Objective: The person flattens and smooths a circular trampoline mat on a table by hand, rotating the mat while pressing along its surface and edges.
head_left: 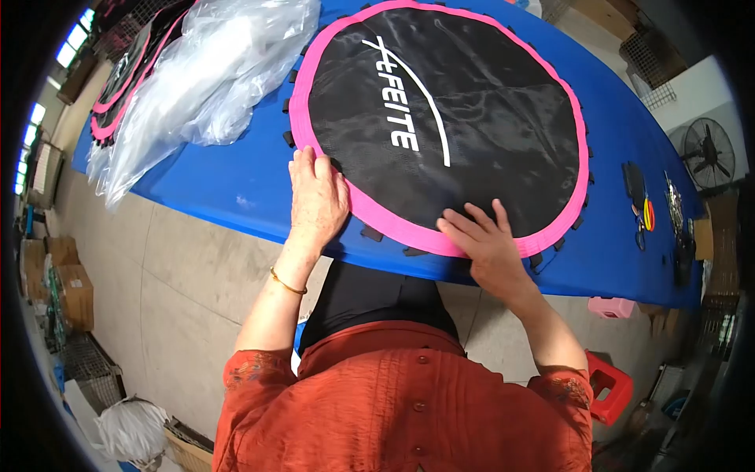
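A round black trampoline mat (503, 118) with a pink border and white lettering lies flat on the blue-covered table (236, 185). Short black loops stick out around its rim. My left hand (318, 197) rests on the pink border at the mat's near left, fingers stretched forward. At the near edge, my right hand (487, 240) lies across the border with its fingers spread, the tips reaching onto the black fabric. Neither hand grips anything that shows.
Crumpled clear plastic sheeting (212, 71) covers the table's left, beside more pink-edged mats (130, 86). Scissors (639, 232) and a yellow ring (649, 214) lie at the right. A red plastic stool (609, 389) stands on the floor, and a fan (708, 153) is beyond the table.
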Tool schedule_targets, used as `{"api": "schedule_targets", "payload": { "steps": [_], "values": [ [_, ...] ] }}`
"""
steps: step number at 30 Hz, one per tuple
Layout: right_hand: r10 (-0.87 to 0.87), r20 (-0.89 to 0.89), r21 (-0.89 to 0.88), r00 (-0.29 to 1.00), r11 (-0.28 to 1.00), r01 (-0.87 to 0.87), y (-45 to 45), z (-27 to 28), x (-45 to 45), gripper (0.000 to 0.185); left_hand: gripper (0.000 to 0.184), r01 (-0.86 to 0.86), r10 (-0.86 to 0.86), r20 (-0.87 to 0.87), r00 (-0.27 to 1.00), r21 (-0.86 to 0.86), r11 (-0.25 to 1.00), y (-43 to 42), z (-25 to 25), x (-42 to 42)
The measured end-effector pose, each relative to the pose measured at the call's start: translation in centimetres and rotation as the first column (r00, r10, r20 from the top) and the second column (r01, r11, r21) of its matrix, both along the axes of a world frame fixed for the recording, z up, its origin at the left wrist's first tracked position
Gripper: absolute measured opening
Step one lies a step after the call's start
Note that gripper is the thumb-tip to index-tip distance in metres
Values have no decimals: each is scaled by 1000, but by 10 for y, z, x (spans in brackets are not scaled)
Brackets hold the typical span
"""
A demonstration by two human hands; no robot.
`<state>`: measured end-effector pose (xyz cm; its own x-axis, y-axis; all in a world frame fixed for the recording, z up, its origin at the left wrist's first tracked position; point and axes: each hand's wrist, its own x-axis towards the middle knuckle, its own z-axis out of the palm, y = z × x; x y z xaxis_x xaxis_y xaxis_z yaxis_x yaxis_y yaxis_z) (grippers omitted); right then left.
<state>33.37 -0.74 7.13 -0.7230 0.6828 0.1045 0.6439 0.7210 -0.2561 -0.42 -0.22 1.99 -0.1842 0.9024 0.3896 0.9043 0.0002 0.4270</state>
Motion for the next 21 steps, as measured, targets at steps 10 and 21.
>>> {"api": "schedule_targets", "payload": {
  "steps": [10, 21],
  "values": [
    [-191, 93, 189, 977, 967, 171, 18, -6, 47, 76, 41, 80, -76, -81, 994, 53, 995, 8, -2, -12],
    [-367, 25, 185, 930, 916, 357, 26, -9, 69, 70, 42, 39, -42, -124, 991, -29, 999, 8, -7, -10]
  ]
}}
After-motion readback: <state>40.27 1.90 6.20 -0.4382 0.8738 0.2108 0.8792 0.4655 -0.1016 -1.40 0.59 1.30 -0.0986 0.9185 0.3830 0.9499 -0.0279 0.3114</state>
